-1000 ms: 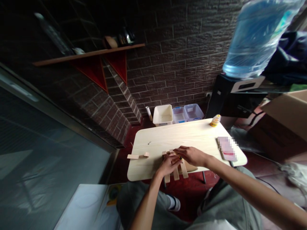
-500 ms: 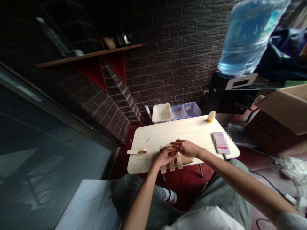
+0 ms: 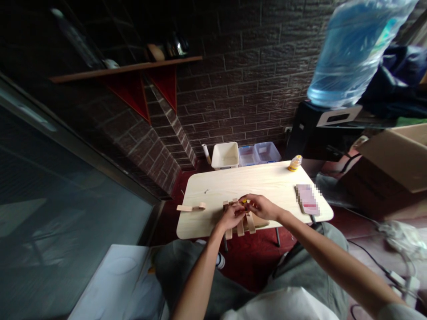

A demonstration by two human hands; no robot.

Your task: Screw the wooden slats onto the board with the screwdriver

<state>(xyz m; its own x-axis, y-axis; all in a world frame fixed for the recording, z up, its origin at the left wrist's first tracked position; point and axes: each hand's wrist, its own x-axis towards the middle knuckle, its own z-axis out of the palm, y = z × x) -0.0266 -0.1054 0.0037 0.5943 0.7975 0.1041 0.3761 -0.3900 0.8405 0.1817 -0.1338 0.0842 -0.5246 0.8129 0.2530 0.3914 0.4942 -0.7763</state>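
Note:
Several pale wooden strips (image 3: 240,228) lie side by side across a brown board (image 3: 262,222) at the table's front edge. My left hand (image 3: 231,216) rests over the strips, its fingers closed and pointing right. Its fingertips meet those of my right hand (image 3: 262,207), which reaches in from the right with fingers bent together. Between and behind the fingertips shows a small yellow thing (image 3: 244,201), with something small and dark beside it. These are too small and covered to name. To the left, a loose pale strip (image 3: 184,208) sticks out past the table edge, beside a small roll of similar colour (image 3: 202,206).
The light wooden table (image 3: 216,181) also carries a small metal piece (image 3: 206,191), a clear bottle with yellow parts (image 3: 295,163) and a pinkish, blurred-out flat item (image 3: 307,198). Plastic bins (image 3: 225,156) stand behind it. A cardboard box (image 3: 390,160) is at the right.
My right hand's fingers have drawn in and bent more, closer to my left fingertips. The small yellow thing now shows above them. The view has shifted slightly.

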